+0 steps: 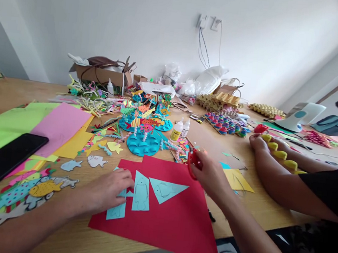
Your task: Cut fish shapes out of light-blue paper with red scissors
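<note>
My right hand point(208, 173) grips red-handled scissors point(193, 164) above the right part of a red paper sheet point(173, 223). My left hand point(112, 189) rests over a light blue paper piece point(116, 212) at the sheet's left, its fingers bent and the thumb apart from them. Part of that piece is hidden beneath the hand. Just right of it lie a light blue strip point(142, 192) and a light blue triangle point(166, 190), each with a fish drawn in pencil.
Cut paper fish point(44, 188) and a black phone point(6, 161) lie at left. Blue egg-carton bases with paper fish point(142, 146) and glue bottles point(176, 130) stand behind the sheet. At right, another person's arms point(273, 169) hold a yellow egg-carton strip point(280, 155).
</note>
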Available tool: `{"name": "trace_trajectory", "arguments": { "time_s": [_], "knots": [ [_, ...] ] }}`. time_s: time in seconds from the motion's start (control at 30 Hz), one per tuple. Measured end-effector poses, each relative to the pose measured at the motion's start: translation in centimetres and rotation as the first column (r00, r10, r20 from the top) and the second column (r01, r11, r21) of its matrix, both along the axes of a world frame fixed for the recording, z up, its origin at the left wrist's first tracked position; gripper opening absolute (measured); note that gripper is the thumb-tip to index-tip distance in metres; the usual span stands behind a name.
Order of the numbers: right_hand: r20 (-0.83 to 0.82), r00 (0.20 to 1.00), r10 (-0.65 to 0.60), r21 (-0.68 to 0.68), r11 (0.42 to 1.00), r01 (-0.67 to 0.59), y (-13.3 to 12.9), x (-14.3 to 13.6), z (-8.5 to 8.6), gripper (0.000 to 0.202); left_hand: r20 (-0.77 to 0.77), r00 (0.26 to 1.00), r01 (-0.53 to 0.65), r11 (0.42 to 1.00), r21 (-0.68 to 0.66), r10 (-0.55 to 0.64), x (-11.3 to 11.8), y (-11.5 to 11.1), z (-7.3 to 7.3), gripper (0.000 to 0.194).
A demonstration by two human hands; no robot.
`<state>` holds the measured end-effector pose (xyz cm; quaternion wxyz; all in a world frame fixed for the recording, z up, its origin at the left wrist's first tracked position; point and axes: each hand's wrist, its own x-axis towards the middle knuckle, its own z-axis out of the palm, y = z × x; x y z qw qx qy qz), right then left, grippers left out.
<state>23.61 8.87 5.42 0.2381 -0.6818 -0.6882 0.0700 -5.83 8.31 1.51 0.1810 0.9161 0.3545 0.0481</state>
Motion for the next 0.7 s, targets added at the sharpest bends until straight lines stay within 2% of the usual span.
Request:
{"name": "trace_trajectory", "arguments": {
  "time_s": [0.07,0.13,0.3,0.47,0.6,0.7],
  "knots": [
    [-0.046,0.992,0.121,-0.053,0.991,-0.123,-1.3,-2.2,0.1,0.004,-0.021,1.000,-0.002,1.000,0.019,0.002,0.6,-0.1,-0.2,0.020],
    [-0.181,0.948,0.263,-0.121,0.950,-0.287,-2.4,-4.2,0.0,0.011,-0.038,0.999,0.002,1.000,0.018,-0.001,0.9,-0.2,-0.3,0.018],
    [-0.380,0.864,0.331,-0.185,0.888,-0.422,-3.3,-7.3,-1.3,0.018,-0.050,0.999,-0.001,1.000,-0.002,0.001,1.1,-0.3,-0.2,0.015],
    [-0.434,0.838,0.329,-0.231,0.859,-0.457,-3.0,-8.6,-2.3,0.023,-0.042,0.998,-0.056,0.998,-0.001,0.056,1.1,-0.4,-0.2,0.013],
    [-0.496,0.818,0.290,-0.216,0.872,-0.440,-2.8,-9.3,-2.5,0.022,-0.011,0.994,-0.108,0.994,0.011,0.108,1.6,-0.7,0.2,0.015],
    [-0.581,0.768,0.269,-0.161,0.888,-0.432,-2.5,-9.6,-2.8,0.021,0.091,0.984,-0.151,0.989,0.000,0.150,2.6,-0.9,0.8,0.018]
  ]
}}
